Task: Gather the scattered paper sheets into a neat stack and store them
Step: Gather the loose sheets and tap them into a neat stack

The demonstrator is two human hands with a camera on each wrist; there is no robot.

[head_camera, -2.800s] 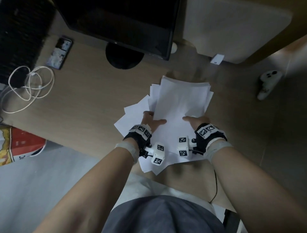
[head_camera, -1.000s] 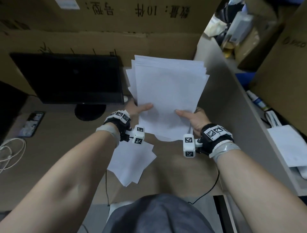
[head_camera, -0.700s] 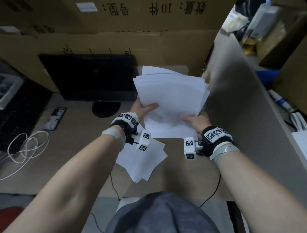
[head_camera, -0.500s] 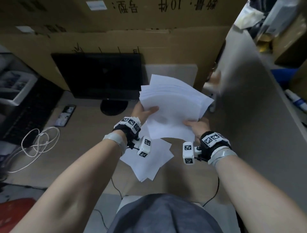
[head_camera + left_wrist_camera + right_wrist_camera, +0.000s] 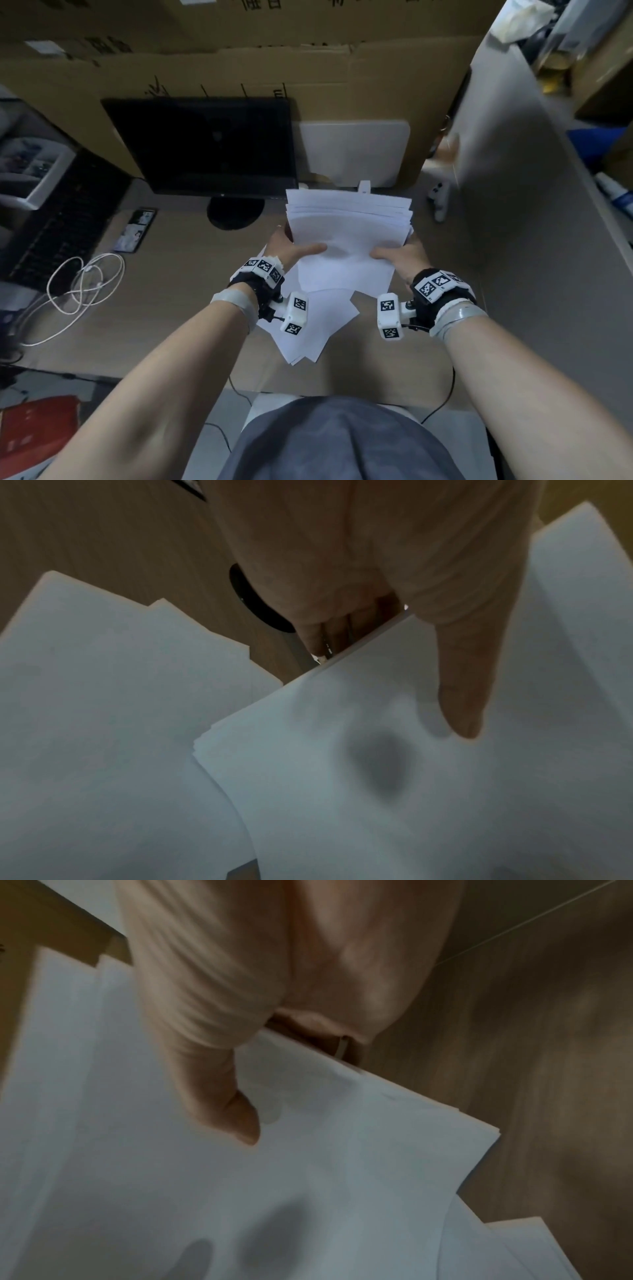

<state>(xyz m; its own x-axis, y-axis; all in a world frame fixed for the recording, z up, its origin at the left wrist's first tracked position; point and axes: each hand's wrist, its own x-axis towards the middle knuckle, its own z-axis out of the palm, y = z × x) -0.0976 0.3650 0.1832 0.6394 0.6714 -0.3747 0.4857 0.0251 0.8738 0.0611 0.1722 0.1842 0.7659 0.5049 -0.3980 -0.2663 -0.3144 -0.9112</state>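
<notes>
The left hand (image 5: 287,248) and the right hand (image 5: 399,255) each grip one side of the paper stack (image 5: 346,236), thumbs on top, above the bench (image 5: 178,274). A few more loose sheets (image 5: 315,329) lie on the bench just under the stack. Only the head view shows one monitor (image 5: 209,144) behind the stack.

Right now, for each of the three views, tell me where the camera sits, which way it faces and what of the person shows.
Head: worn on the head, facing forward and down at the desk; shows both forearms, left hand and right hand holding the paper stack.
Left wrist: looks along the left hand; its thumb lies on the stack.
Right wrist: looks along the right hand; its thumb presses the stack.
Shared: all three show the stack and the loose sheets left on the desk.
</notes>
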